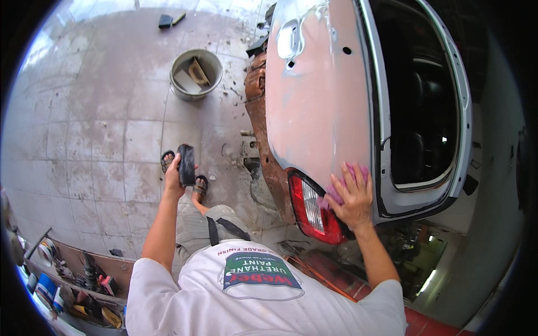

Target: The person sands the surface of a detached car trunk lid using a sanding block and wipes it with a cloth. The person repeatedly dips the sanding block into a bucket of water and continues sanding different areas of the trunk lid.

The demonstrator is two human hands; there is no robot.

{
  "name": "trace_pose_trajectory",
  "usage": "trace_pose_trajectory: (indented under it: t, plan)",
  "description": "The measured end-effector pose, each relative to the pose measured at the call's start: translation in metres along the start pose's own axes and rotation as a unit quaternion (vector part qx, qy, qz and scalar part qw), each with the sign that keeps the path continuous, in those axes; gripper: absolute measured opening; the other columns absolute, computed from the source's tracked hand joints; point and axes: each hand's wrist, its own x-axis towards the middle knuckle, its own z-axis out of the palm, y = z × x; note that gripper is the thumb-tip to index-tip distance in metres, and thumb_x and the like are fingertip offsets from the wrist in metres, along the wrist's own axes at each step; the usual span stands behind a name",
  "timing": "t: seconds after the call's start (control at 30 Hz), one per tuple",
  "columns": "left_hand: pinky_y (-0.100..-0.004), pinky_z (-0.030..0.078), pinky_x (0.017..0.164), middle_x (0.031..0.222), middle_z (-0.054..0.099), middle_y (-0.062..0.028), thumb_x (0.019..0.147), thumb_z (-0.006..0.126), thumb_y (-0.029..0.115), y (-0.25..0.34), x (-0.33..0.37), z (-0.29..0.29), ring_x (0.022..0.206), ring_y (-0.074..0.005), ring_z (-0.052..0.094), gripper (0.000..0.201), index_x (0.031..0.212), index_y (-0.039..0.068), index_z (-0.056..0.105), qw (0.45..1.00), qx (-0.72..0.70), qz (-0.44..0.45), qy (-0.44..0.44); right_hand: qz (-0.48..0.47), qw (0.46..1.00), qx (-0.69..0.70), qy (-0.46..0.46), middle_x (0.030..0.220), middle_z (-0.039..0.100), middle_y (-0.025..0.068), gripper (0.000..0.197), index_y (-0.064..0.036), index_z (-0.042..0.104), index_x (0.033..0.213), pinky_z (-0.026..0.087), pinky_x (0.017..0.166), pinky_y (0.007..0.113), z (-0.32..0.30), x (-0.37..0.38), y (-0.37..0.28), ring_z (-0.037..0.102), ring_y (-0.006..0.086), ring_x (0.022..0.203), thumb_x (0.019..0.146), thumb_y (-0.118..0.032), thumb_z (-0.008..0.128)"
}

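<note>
My left hand [173, 178] is closed round a black sanding block [186, 164], held in the air away from the car. On the right, my right hand [356, 207] presses a crumpled purple cloth [335, 193] flat against the rear body panel [314, 117], its fingers spread over the cloth. The panel is pinkish, with grey patches toward its edges. Just left of that hand sits a red and clear tail light [308, 204]; the cloth's lower edge reaches its border.
A round bucket [174, 84] with a tan tool inside stands on the tiled floor. Rusty exposed bodywork [256, 112] edges the panel's left side. Beyond the panel is a dark window opening [420, 112]. A shelf [70, 246] of tools and bottles stands at lower left.
</note>
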Motion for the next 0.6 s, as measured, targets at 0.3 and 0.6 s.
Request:
trace_pose_trajectory:
  t: [0.3, 0.6]
  plan:
    - [-0.0444, 0.066, 0.085, 0.129, 0.073, -0.0164, 0.111, 0.056, 0.053, 0.132, -0.052, 0.054, 0.11, -0.0318, 0.076, 0.063, 0.144, -0.001, 0.058, 0.991, 0.013, 0.097, -0.092, 0.16, 0.983, -0.005, 0.093, 0.171, 0.047, 0.0074, 0.073, -0.0238, 0.072, 0.145, 0.025, 0.131, 0.066, 0.02, -0.023, -0.021, 0.034, 0.0386, 0.162, 0.078, -0.047, 0.09]
    - [-0.0435, 0.064, 0.098, 0.143, 0.068, -0.0213, 0.105, 0.062, 0.039, 0.164, 0.089, 0.159, 0.118, -0.0315, 0.074, 0.066, 0.153, -0.005, 0.052, 0.974, 0.073, -0.02, -0.213, 0.153, 0.982, -0.008, 0.112, 0.161, 0.059, 0.0065, 0.056, -0.0194, 0.078, 0.135, 0.032, 0.129, 0.062, 0.014, 0.199, -0.002, 0.045, 0.0337, 0.155, 0.082, -0.034, 0.089]
